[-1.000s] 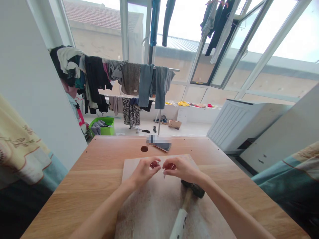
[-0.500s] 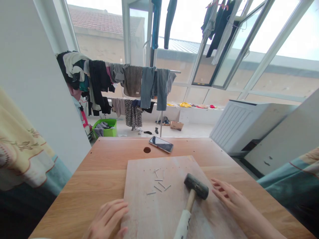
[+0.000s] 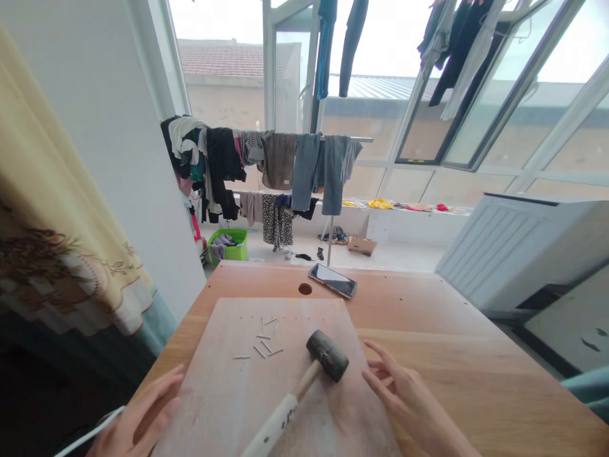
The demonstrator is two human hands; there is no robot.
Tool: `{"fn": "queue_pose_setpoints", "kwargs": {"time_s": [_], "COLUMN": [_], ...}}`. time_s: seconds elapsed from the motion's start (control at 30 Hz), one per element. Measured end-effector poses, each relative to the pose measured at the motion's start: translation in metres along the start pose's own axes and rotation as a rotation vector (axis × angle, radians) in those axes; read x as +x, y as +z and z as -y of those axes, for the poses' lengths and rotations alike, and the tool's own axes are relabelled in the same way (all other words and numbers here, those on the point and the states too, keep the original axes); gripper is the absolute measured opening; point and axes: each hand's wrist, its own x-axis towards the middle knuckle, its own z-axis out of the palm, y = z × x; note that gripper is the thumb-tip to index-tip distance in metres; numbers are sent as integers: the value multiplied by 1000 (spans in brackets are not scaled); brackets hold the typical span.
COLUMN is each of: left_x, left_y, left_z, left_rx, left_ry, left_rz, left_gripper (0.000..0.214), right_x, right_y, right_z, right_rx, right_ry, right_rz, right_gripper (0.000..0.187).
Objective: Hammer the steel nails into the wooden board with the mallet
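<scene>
A pale wooden board (image 3: 223,393) lies on the wooden table (image 3: 466,355). Several small nails (image 3: 264,343) lie scattered on the board's far part. A mallet (image 3: 309,374) with a dark head and a light handle lies on the board, head pointing away. My left hand (image 3: 137,422) rests flat at the board's left edge, fingers stretched out. My right hand (image 3: 404,397) lies at the board's right edge, fingers spread, just right of the mallet head. Neither hand holds anything.
A phone (image 3: 333,280) lies face up on the far part of the table beside a round hole (image 3: 305,289). Beyond stand a laundry rack (image 3: 285,165) with clothes, a green basket (image 3: 231,244) and white panels (image 3: 514,247) at right. A curtain (image 3: 52,241) hangs at left.
Both hands were pinching nails together over the board a second ago; they let go and drew back to the board's two edges. The view has swung to the left.
</scene>
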Motion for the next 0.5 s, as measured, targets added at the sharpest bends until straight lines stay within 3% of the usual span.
{"fn": "queue_pose_setpoints", "kwargs": {"time_s": [0.1, 0.2, 0.37, 0.5], "left_x": [5, 10, 13, 4], "left_y": [-17, -28, -37, -32], "left_z": [24, 31, 16, -6], "left_rx": [-40, 43, 136, 140], "left_ry": [-96, -92, 26, 125], "left_rz": [-46, -99, -123, -89], "left_gripper": [36, 34, 32, 32], "right_x": [7, 9, 2, -9], "right_y": [21, 33, 39, 29], "right_z": [23, 38, 40, 29], "right_rx": [98, 171, 155, 68], "right_ry": [-47, -80, -91, -126], "right_rz": [142, 249, 254, 220], "right_gripper": [63, 63, 61, 57]}}
